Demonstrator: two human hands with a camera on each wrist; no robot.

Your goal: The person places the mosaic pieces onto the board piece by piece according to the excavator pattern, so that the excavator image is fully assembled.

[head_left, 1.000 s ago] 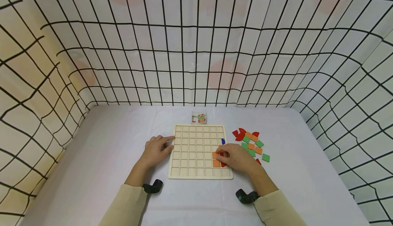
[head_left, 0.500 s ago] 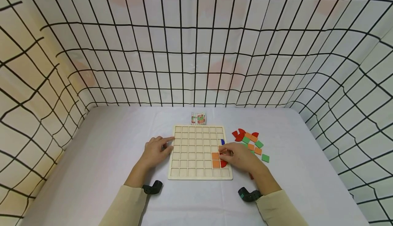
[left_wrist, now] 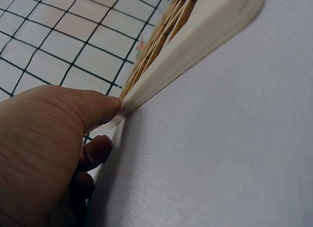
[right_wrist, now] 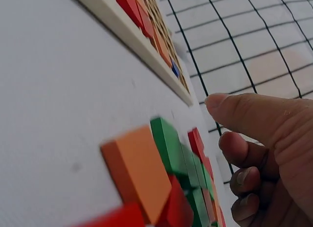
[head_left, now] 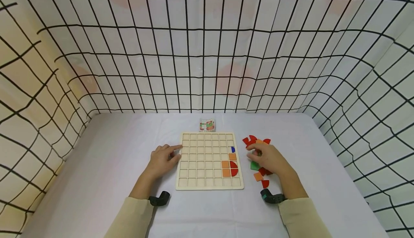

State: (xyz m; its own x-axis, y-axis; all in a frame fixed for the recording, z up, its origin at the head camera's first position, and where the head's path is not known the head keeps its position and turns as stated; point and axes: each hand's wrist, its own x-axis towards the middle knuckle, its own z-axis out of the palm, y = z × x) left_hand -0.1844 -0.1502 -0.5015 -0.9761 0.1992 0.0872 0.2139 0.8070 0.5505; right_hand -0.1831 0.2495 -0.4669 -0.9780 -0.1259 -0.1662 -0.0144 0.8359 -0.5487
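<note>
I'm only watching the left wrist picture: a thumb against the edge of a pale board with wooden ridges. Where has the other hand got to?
Observer: The head view shows the right hand over loose pieces lying to the right of the board.

Visitor: What colours are those loose pieces?

Observer: Red, orange and green are the ones I can make out.

Visitor: And is anything sitting in the board already?

Observer: Yes, near its right side there are three orange squares, two red pieces forming a half-circle, and one small blue piece.
</note>
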